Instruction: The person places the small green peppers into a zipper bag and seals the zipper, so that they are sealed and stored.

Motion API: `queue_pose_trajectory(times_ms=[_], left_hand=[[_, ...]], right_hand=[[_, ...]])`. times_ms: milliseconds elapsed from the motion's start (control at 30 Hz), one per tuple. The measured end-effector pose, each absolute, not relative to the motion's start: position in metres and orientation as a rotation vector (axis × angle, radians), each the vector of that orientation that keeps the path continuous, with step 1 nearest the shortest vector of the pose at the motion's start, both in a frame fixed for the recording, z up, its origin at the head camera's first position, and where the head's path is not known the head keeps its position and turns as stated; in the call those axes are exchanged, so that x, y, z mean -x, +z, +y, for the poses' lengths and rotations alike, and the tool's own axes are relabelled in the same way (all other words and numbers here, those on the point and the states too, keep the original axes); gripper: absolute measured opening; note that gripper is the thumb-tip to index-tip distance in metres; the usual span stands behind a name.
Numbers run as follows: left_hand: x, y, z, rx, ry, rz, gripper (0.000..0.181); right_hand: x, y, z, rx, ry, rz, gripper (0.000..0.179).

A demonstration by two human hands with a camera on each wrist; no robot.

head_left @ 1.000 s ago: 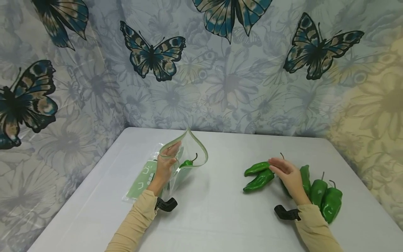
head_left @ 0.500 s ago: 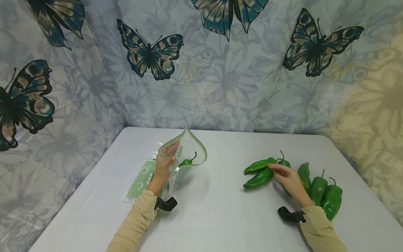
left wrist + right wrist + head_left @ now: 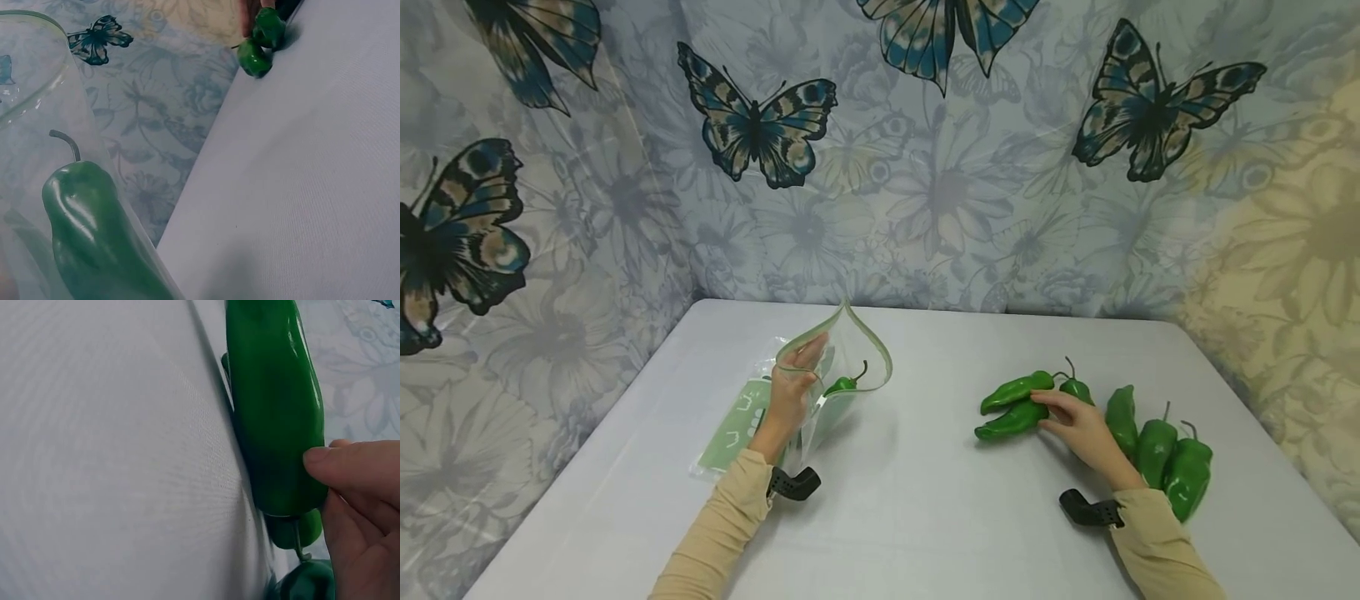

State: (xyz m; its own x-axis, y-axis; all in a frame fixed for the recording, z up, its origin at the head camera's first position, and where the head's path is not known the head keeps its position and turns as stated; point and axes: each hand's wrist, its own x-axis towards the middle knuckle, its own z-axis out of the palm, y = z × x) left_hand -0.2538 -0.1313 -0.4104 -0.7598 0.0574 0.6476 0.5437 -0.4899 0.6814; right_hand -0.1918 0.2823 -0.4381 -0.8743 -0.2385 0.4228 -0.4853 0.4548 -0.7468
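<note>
My left hand (image 3: 786,404) holds a clear zip bag (image 3: 880,350) with a green rim, its mouth spread wide. Inside the bag is a green pepper (image 3: 842,385), stem up; the left wrist view shows this pepper (image 3: 94,231) through the plastic. On the right of the table, my right hand (image 3: 1081,429) pinches the stem end of another green pepper (image 3: 1011,421). In the right wrist view the thumb (image 3: 350,465) presses on the side of that pepper (image 3: 275,406), the other fingers partly hidden behind it. A second pepper (image 3: 1017,390) lies alongside.
Behind the right hand sits a pepper (image 3: 1075,390) with a curved stem. Several more peppers (image 3: 1187,475) lie right of the wrist. A flat green-and-clear package (image 3: 733,429) lies left of the bag. Butterfly-patterned cloth (image 3: 925,208) hangs behind the white table (image 3: 925,517).
My right hand has lowered onto the nearer pepper and taken hold of it; that pepper has shifted slightly left. The left hand and bag stay about where they were.
</note>
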Motion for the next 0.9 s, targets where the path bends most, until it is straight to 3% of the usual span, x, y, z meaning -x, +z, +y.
queue_pose_trajectory(times_ms=[500,900], left_hand=[[0.2547,-0.4103,-0.1311,0.921,-2.332,-1.382,0.065],[0.2559,-0.4128,-0.1321,0.920,-2.321,-1.379,0.063]], right_hand=[[0.1927,-0.4404,0.2744,-0.556,0.800,-2.552,0.050],[0.1991,-0.4426,0.2736,-0.627,0.597,-2.541,0.046]])
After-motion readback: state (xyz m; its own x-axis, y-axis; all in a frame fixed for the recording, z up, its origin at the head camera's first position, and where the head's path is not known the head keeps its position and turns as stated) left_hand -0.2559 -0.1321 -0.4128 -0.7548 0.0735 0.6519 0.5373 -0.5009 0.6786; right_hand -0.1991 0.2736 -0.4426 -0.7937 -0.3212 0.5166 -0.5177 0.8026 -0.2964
